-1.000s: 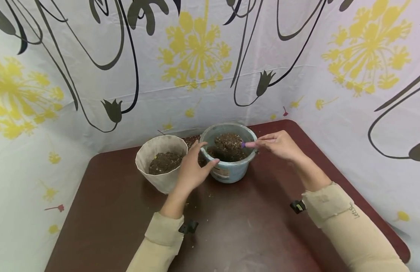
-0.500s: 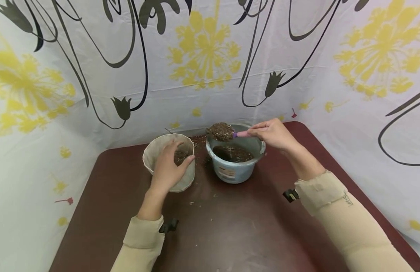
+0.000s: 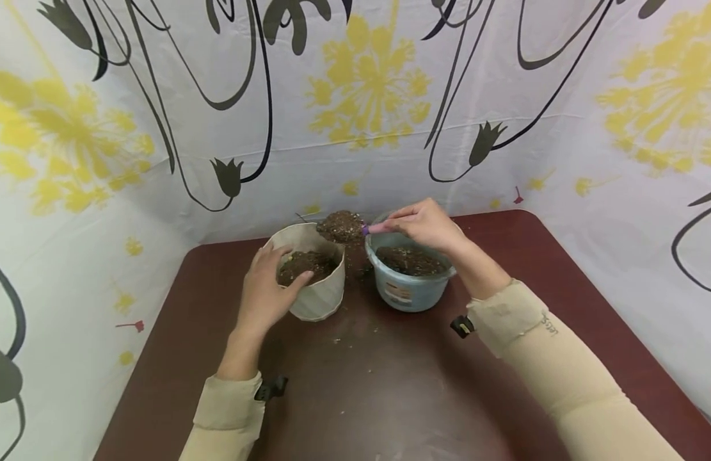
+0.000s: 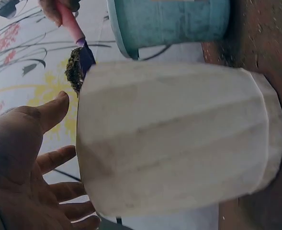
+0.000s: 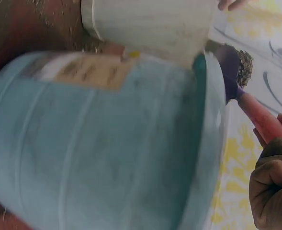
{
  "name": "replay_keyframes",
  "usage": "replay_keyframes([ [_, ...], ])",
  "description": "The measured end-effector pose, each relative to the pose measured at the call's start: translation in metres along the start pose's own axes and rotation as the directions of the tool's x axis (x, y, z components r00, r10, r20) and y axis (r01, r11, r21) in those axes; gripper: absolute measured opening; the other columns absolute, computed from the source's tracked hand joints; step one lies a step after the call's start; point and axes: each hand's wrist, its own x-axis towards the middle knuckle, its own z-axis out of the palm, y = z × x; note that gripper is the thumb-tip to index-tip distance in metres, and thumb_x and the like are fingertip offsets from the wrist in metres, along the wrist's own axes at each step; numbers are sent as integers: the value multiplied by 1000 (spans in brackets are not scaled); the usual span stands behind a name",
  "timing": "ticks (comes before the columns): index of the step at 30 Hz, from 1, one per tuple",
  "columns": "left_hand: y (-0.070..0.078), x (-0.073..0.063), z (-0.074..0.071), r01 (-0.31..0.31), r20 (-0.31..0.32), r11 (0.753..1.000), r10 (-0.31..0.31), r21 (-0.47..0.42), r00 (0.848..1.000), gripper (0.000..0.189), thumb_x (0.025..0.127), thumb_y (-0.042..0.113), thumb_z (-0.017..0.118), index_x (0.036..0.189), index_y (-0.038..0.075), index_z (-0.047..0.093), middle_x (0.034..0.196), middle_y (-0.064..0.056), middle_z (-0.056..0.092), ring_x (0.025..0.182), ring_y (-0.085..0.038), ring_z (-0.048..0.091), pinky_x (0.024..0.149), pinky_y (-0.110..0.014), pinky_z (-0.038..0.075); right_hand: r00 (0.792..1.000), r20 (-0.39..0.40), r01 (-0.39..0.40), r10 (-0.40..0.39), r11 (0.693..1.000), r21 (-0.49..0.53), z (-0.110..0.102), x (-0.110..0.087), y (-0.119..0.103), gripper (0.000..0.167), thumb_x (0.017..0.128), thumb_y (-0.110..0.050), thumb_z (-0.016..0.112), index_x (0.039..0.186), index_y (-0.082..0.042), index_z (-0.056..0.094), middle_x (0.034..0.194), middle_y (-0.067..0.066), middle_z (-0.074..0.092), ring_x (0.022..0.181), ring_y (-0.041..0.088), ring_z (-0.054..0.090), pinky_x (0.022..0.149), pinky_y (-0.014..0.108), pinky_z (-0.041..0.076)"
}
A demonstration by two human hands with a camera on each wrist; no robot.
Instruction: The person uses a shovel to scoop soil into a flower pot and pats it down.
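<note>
My right hand [image 3: 427,225] grips the pink handle of a small trowel [image 5: 259,115] with a purple blade. A heap of dark soil [image 3: 340,225] sits on the blade, held over the right rim of a white faceted pot [image 3: 319,301]. Dark soil lies inside that pot too. Fingers loosely spread, my left hand [image 3: 265,289] is at the pot's left front rim; in the left wrist view the fingertips are close to the rim or touching it. Beneath my right hand stands a blue bucket [image 3: 411,296], partly filled with soil.
Both containers stand near the back edge of a dark red-brown table [image 3: 355,397]. Soil crumbs are scattered on the table around them. A patterned white cloth wall [image 3: 309,173] rises close behind and along the sides.
The soil-laden trowel has risen out of the blue bucket and moved left to the white pot. My left hand has left the bucket's rim and moved to the white pot's left side.
</note>
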Motion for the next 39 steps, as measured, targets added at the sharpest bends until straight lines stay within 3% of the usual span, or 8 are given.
replay_keyframes([
  [15,-12,-7,9,55,48,998,-55,-15,997,80,91,57,69,150,7,47,166,-21,19,152,-40,19,113,-66,27,989,-14,144,-149,974,-173,43,5,6,20,99,-24,67,109,-14,80,83,12,76,39,10,23,42,24,26],
  [20,-12,-8,10,57,35,998,-56,-27,998,80,91,57,69,149,6,48,166,-21,19,152,-39,20,113,-65,28,962,-18,255,-273,918,-303,54,5,10,26,99,-22,66,115,-4,77,67,12,71,36,10,30,40,25,29],
  [23,-13,-7,11,58,34,998,-57,-27,998,81,91,58,69,149,5,47,165,-21,19,152,-40,20,113,-65,28,926,-28,333,-377,848,-412,60,4,12,30,98,-21,69,116,1,75,80,13,76,36,11,40,41,26,32],
  [26,-13,-7,11,60,33,998,-59,-27,998,82,91,57,69,150,4,46,165,-21,20,152,-40,19,114,-66,26,862,4,427,-508,720,-547,64,2,16,27,97,-20,70,116,-2,75,80,11,75,40,12,46,41,27,34],
  [30,-11,-7,12,50,6,998,-50,-23,999,83,90,56,71,149,4,45,163,-23,25,153,-40,14,118,-65,16,713,73,534,-697,474,-700,65,-3,22,24,96,-17,71,119,-13,75,64,3,61,44,12,46,40,30,35],
  [32,-9,-6,14,27,-23,999,-28,-21,999,83,89,55,72,148,3,46,161,-25,29,153,-41,13,119,-64,11,656,62,548,-752,418,-724,61,-6,22,25,95,-16,72,119,-16,75,63,3,57,46,14,48,40,32,37],
  [35,1,-5,18,-30,-79,998,26,-52,997,79,89,52,74,145,2,48,159,-26,34,151,-43,20,119,-62,16,647,-15,540,-762,473,-696,49,-10,19,27,94,-16,73,120,-10,75,74,7,70,53,21,60,46,38,47],
  [39,19,-4,29,-163,-127,975,145,-151,981,60,91,41,76,136,5,58,155,-22,41,144,-41,37,113,-61,31,715,-101,505,-692,611,-609,21,-16,11,28,94,-20,73,118,-5,75,97,13,77,62,28,68,59,42,55],
])
